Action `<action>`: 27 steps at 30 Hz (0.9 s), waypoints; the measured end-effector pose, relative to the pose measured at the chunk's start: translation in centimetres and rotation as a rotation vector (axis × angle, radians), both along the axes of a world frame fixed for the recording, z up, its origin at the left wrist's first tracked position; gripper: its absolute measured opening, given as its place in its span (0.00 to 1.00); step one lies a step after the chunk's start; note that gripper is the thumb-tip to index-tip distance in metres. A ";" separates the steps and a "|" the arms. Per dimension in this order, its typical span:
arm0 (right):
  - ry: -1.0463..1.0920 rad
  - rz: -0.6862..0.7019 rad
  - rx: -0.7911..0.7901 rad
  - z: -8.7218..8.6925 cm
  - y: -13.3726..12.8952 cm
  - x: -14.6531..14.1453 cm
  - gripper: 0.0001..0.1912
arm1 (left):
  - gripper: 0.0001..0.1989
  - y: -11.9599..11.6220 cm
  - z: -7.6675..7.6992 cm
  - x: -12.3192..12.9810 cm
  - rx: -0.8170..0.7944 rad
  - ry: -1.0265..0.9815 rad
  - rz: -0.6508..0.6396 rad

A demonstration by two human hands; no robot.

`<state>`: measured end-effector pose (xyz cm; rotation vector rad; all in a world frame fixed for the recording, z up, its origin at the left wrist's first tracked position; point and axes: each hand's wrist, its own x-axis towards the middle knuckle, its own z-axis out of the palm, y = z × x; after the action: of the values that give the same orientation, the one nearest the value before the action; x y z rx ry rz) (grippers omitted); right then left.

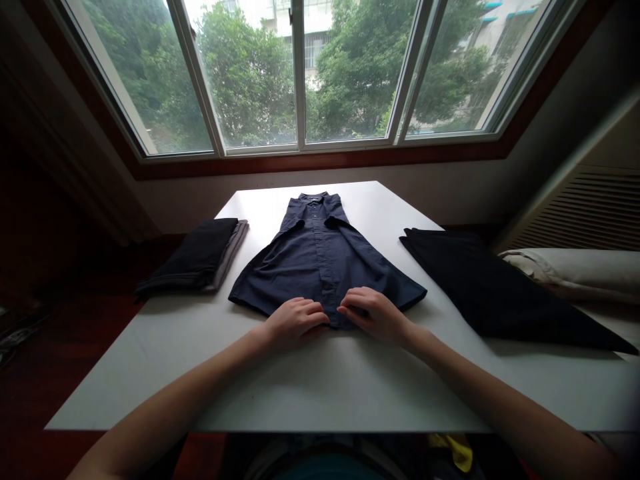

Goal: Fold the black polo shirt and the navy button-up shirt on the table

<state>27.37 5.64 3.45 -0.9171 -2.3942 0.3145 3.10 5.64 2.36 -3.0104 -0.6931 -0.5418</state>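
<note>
Navy shirt is lying buttoned-side up at the white table's centre.
Left hand and right hand, both curled, are pinching its near hem; uneven pulling is likely skewing the placket.

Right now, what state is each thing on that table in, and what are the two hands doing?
Navy shirt: buttoned, face up, sleeves folded in.
Left hand: fingers curled on the shirt's bottom hem.
Right hand: fingers curled on the hem too.
Folded dark clothes: stacked, left of the shirt.
Black cloth: lying flat, to the right.
White table: bears it all.
</note>
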 end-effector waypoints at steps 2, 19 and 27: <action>0.017 -0.095 0.034 0.4 0.5 0.6 0.13 | 0.11 -0.1 0.1 0.0 -0.002 -0.009 -0.012; -0.083 -0.755 0.049 -4.7 7.4 9.9 0.24 | 0.15 7.3 -0.8 -10.3 -0.057 -0.161 0.884; -0.224 -0.793 0.019 -5.6 7.6 9.0 0.23 | 0.21 8.5 -3.6 -11.3 -0.096 0.038 1.034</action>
<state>36.34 13.28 -2.10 -1.8588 -1.9968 -0.1234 -8.19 14.12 -1.20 -2.2177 -2.0559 -0.3685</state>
